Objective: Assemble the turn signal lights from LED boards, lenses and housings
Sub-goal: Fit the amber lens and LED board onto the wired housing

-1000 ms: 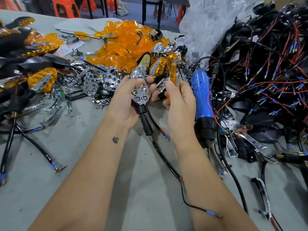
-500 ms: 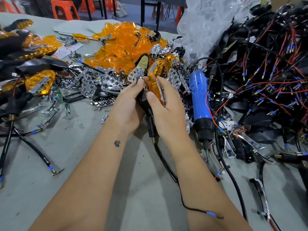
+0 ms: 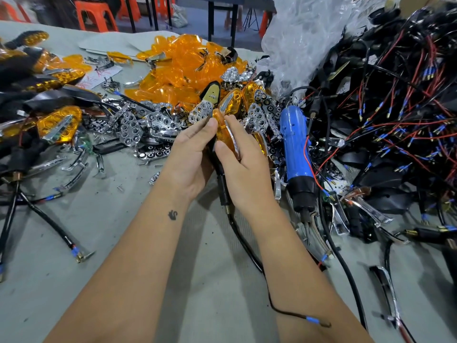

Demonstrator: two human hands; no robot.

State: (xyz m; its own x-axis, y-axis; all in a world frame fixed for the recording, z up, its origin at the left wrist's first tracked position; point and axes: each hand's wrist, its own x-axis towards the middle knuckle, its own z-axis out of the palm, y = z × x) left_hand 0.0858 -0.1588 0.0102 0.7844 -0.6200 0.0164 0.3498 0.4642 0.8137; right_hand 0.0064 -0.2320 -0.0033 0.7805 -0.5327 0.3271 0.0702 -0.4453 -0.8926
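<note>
Turn signal: you hold an amber lens point(image 3: 223, 131) pressed against a black housing point(image 3: 213, 149), raised just above the surface point(image 3: 118, 231), in the middle of the view.
Left hand: your left hand point(image 3: 190, 157) is closed around the housing from the left, thumb tip on the lens's upper edge.
Right hand: your right hand point(image 3: 243, 164) grips the lens from the right, thumb on its amber face, fingers curled behind it.
Stem and wire: a black stem point(image 3: 223, 191) hangs out below your hands, and its black wire point(image 3: 249, 253) trails toward you to a blue connector point(image 3: 312, 319) lying on the surface.
Behind your hands: chrome reflector pieces point(image 3: 153, 125) lie scattered, with a heap of loose amber lenses point(image 3: 178, 70) beyond them.
Right of your hands: a blue electric screwdriver point(image 3: 294, 149) lies just beside your right hand, tip pointing toward you.
Far right: a tangled pile of black housings with red and black wires point(image 3: 395, 107) sits under crumpled clear plastic point(image 3: 304, 33).
Far left: finished amber-and-black lights point(image 3: 59, 122) lie heaped, their wires running over the surface.
</note>
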